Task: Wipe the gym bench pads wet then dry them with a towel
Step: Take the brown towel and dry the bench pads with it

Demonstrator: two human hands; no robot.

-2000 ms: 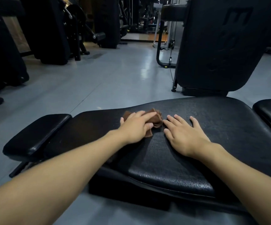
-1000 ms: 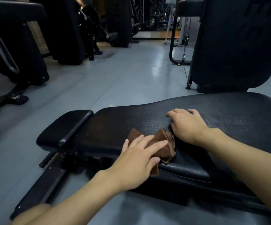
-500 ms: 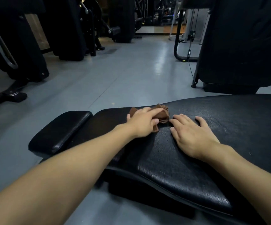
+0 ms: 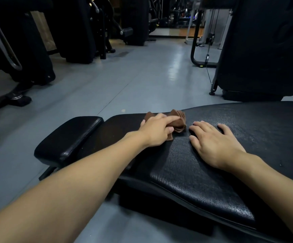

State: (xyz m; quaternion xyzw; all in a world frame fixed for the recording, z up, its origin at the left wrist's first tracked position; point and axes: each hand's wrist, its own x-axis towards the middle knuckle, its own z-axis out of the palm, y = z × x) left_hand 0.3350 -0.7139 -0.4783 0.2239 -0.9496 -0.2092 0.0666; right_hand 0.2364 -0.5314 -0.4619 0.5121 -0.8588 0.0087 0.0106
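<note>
Several machines [image 4: 264, 50] around bench pad [image 4: 203, 172], grey floor [image 4: 142, 76]

A brown cloth [image 4: 177, 121] lies on a black, pebble-grained bench pad [image 4: 203, 172], beside a smooth black pad [image 4: 68, 137] and blue-grey floor [image 4: 124, 81].

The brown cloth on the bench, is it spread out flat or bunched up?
Bunched up. The brown cloth shows stacked folds beside the left hand pressing it, and covers only a small patch of the bench pad.

hands 2 (left hand [image 4: 155, 133], right hand [image 4: 214, 142]) | brown cloth [image 4: 178, 120] 1 | bench pads 2: long pad [image 4: 203, 172], short pad [image 4: 68, 137]
</note>
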